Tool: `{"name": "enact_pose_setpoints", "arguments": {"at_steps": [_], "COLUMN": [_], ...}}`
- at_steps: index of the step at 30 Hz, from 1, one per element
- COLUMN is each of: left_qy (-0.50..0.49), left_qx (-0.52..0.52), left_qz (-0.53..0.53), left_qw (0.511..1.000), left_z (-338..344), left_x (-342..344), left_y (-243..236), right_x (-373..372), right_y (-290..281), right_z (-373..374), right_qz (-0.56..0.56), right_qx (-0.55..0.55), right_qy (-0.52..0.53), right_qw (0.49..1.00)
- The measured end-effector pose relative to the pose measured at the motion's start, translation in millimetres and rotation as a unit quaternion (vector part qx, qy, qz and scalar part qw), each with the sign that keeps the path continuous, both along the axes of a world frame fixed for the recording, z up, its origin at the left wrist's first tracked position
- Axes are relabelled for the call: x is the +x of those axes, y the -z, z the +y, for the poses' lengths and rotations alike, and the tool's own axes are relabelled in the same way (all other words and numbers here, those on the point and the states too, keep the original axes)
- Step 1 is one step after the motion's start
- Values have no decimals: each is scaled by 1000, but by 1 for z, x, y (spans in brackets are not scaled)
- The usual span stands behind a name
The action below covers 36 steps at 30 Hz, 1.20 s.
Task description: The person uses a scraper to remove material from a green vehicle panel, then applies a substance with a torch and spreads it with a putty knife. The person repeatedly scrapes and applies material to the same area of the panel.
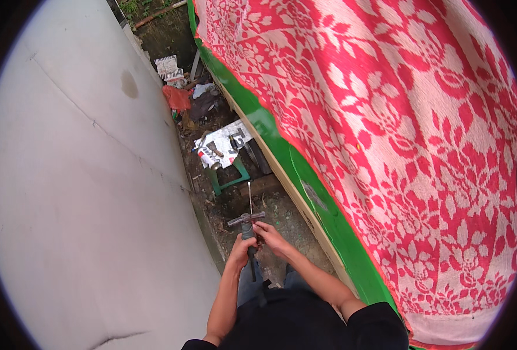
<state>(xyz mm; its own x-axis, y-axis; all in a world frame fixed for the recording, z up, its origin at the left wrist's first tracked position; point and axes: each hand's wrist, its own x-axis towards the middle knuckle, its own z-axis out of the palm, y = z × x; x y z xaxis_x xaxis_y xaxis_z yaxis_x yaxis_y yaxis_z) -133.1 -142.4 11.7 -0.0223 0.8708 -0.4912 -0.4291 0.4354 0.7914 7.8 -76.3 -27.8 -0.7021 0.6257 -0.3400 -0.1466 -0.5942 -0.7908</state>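
Observation:
A hammer with a metal crosswise head and a dark wrapped handle stands out in front of my body. My left hand is closed round its handle, below the head. Beside it my right hand is closed, its fingertips pinching close under the head. From there a slim metal rod, like a screwdriver shaft, points away past the hammer head. The rod's near end is hidden by the fingers and the hammer.
A pale wall rises on my left. To the right runs a green wooden-edged board under a red-and-pink floral cloth. Ahead lie a green frame-like piece, a printed white sheet with small tools, and litter with a red bag.

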Motion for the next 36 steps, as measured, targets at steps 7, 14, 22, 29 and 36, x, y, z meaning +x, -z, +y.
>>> {"name": "enact_pose_setpoints", "arguments": {"at_steps": [7,14,22,29,36], "left_qy": [-73,-111,-180,-35,69], "left_qx": [62,7,-65,78,1], "left_qz": [38,125,154,115,45], "left_qw": [995,986,969,990,997], "left_z": [-39,-56,-52,-40,-39], "left_x": [47,11,1,-7,-27], "left_y": [-11,-25,-14,-28,-15], "right_x": [46,92,86,74,67], "right_y": [9,-2,-7,-14,-22], "right_z": [-51,-64,-97,-122,-146], "right_qz": [-53,-115,-164,-150,-129], "right_qx": [-35,-81,-110,-136,-127], "right_qy": [229,157,165,245,304], "right_qw": [971,978,966,948,935]}}
